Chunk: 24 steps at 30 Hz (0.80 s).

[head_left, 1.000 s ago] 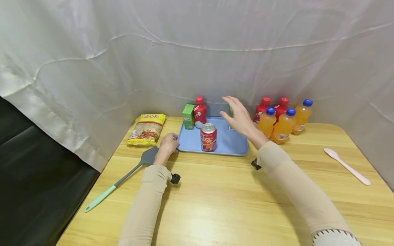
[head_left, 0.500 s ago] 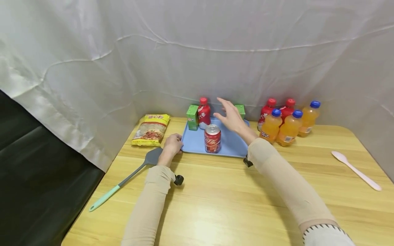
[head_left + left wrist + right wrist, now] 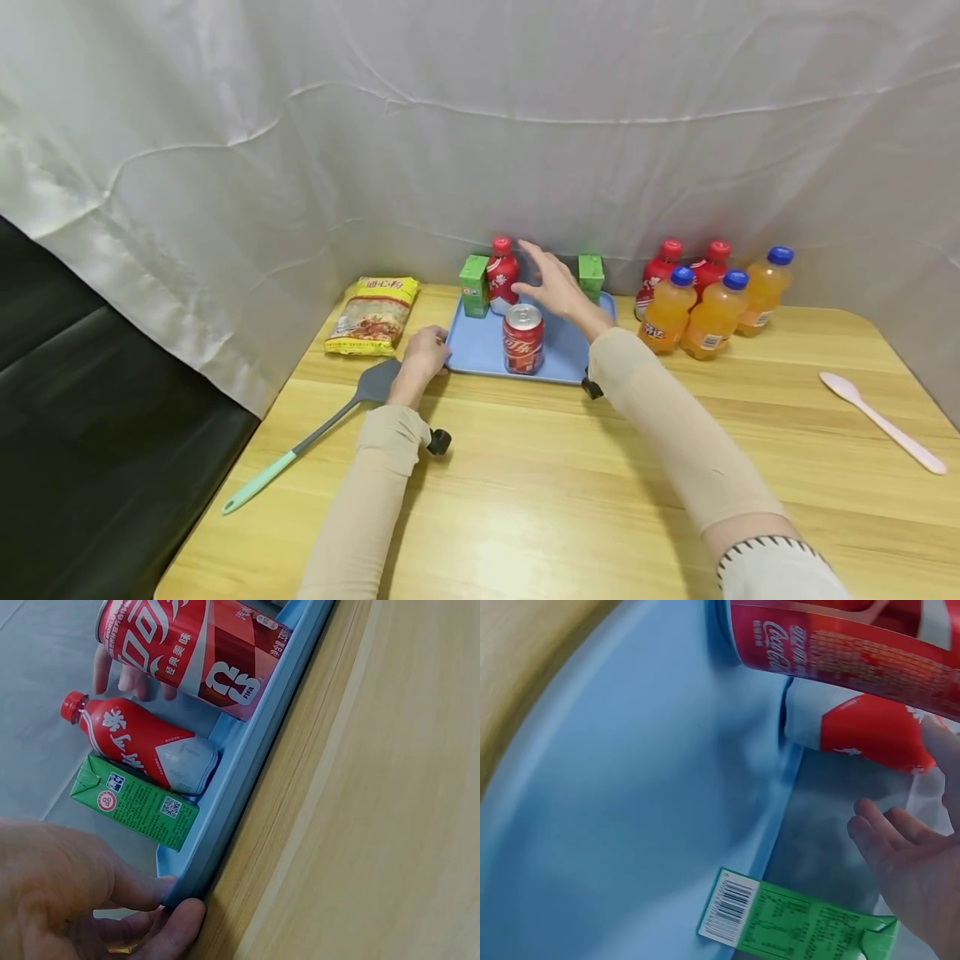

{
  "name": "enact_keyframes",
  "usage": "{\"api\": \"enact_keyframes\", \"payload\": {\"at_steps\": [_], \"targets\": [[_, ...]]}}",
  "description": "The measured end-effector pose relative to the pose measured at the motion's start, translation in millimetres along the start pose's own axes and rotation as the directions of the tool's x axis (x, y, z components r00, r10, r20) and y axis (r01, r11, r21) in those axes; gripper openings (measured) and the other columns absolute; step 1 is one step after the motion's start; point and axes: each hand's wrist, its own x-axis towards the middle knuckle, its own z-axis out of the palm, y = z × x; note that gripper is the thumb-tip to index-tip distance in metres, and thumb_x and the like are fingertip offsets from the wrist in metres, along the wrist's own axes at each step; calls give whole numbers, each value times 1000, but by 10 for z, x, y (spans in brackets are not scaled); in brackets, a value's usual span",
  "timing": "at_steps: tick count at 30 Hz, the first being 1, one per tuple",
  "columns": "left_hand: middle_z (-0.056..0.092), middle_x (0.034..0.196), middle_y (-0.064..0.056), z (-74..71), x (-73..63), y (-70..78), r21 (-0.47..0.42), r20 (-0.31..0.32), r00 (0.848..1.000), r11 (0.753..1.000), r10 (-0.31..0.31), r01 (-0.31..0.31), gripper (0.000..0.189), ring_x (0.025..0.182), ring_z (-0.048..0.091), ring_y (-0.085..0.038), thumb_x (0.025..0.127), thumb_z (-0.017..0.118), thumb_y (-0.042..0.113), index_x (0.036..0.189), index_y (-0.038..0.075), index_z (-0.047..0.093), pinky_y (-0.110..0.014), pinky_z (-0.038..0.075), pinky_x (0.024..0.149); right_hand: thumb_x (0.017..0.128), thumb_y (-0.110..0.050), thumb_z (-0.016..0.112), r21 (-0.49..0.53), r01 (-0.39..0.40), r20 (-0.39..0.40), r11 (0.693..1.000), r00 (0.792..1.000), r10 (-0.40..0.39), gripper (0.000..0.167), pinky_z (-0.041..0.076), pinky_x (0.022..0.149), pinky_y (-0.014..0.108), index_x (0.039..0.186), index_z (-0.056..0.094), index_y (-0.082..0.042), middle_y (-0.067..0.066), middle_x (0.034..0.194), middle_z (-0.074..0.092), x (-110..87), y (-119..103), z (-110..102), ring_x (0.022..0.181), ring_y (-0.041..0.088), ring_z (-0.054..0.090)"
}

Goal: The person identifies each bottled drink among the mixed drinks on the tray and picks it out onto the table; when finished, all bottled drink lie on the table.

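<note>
My left hand (image 3: 426, 352) pinches the left front corner of the blue tray (image 3: 201, 859), thumb at the rim and fingers beneath. On the tray stand a red Coca-Cola can (image 3: 523, 340) near the front edge, a red-capped bottle (image 3: 502, 275) behind it, a green drink carton (image 3: 474, 286) at the back left and another green carton (image 3: 591, 277) at the back right. My right hand (image 3: 557, 287) is over the tray between the bottle and the right carton, thumb and fingers spread, holding nothing. Its fingertips are close to the red bottle, right of its cap.
Right of the tray stand red-capped bottles (image 3: 658, 275) and several orange soda bottles (image 3: 716, 312). A pink spoon (image 3: 881, 421) lies at the far right. On the left are a yellow pasta bag (image 3: 372, 317) and a grey spatula (image 3: 322, 425) with a mint handle. A grey curtain (image 3: 480, 167) hangs behind.
My right hand has moved left across the tray from near the right carton towards the red bottle, uncovering that carton. The left hand stays at the tray's corner; the view has shifted slightly.
</note>
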Motion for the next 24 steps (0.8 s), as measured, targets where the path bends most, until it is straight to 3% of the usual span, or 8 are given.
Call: {"api": "enact_keyframes", "payload": {"at_steps": [11,16,24], "targets": [[67,125,-21,-1,-15,-9,6,-26,1000,1000,6,-6,38,90,72,-27,104,59,4,141,4,62,-25,65,68,95,-34,79,25,-17,77,1000,997,15,90,51,114,61,167,26,-28,19,162,41,140,82,127,140,44,55],[68,126,-21,-12,-16,-5,10,-25,1000,1000,5,-5,38,87,72,-25,104,58,4,141,4,62,-25,65,68,93,-32,82,34,-34,55,999,998,32,90,52,113,61,165,29,-26,18,161,44,204,78,175,138,44,57],[68,127,-19,4,-3,-37,-11,-20,1000,1000,-9,9,38,95,72,-27,104,59,5,141,5,62,-25,65,68,98,-34,77,75,-49,-23,996,998,51,72,49,117,59,159,40,-27,15,154,56,241,65,240,141,35,55]]}}
